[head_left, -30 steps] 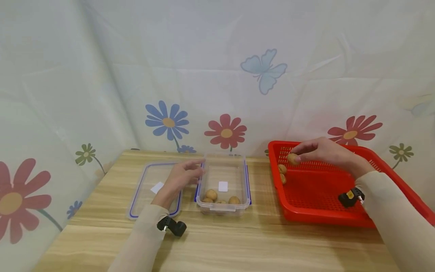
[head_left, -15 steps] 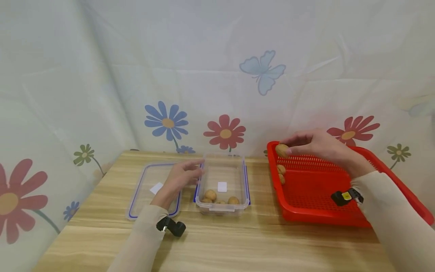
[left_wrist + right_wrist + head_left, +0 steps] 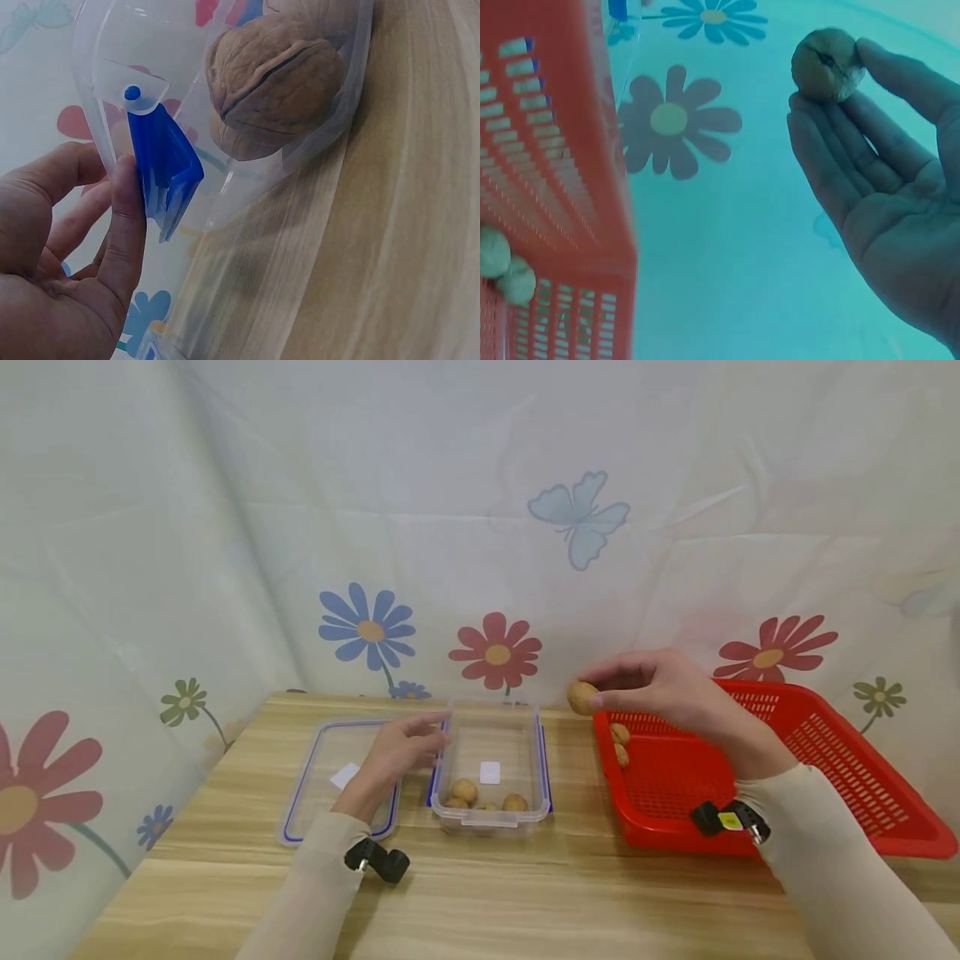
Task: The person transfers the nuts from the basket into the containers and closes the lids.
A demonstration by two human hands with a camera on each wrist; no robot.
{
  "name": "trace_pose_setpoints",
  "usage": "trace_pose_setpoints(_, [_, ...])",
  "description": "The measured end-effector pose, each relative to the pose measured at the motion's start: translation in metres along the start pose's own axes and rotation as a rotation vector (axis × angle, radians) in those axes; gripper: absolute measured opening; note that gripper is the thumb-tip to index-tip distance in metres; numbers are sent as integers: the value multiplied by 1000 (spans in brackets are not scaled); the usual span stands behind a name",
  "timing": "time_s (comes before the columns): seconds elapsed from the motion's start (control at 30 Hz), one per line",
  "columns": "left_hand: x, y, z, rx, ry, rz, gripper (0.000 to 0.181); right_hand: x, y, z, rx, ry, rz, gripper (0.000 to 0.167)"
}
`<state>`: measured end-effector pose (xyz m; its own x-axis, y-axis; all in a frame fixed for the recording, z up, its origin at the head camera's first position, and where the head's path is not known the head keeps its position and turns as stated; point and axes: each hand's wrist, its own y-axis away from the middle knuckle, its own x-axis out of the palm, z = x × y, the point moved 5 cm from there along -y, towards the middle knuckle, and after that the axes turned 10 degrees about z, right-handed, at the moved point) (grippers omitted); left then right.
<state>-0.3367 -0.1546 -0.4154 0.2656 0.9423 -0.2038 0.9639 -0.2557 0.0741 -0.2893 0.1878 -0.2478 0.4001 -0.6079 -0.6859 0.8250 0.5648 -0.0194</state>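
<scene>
My right hand [image 3: 663, 702] pinches a walnut [image 3: 582, 698] between thumb and fingertips, above and just left of the red basket's left rim. In the right wrist view this walnut [image 3: 827, 66] sits at the fingertips. My left hand [image 3: 397, 758] rests against the left side of a clear plastic box [image 3: 491, 739], its fingers loosely extended. In the left wrist view the left thumb touches the blue latch [image 3: 161, 161]. Several walnuts [image 3: 464, 791] lie at the near end of the box. Two more walnuts [image 3: 619, 733] lie along the left wall inside the red basket [image 3: 626, 831].
A clear lid [image 3: 303, 802] with a blue seal lies flat on the wooden table [image 3: 480, 893], left of the box and partly under the left forearm. A flower-printed curtain [image 3: 405, 460] hangs behind the table.
My right hand has carried the walnut leftward, from inside the red basket to past its left rim. The left hand and the box have stayed in place.
</scene>
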Motion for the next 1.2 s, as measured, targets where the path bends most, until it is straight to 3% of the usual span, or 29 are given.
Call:
trace_pose_setpoints(0.3, [0,0,0,-3,-6,-3,47,29,-4,12,-52,-139,-13,35])
trace_pose_setpoints(0.63, [1,1,-1,-4,5,-4,47,59,-13,21,-91,-213,-11,34])
trace_pose_setpoints(0.87, [1,1,-1,3,7,9,47,70,-20,22,-85,-207,-24,36])
trace_pose_setpoints(1.2, [1,1,-1,4,0,12,48,93,-37,18,-156,-157,1,34])
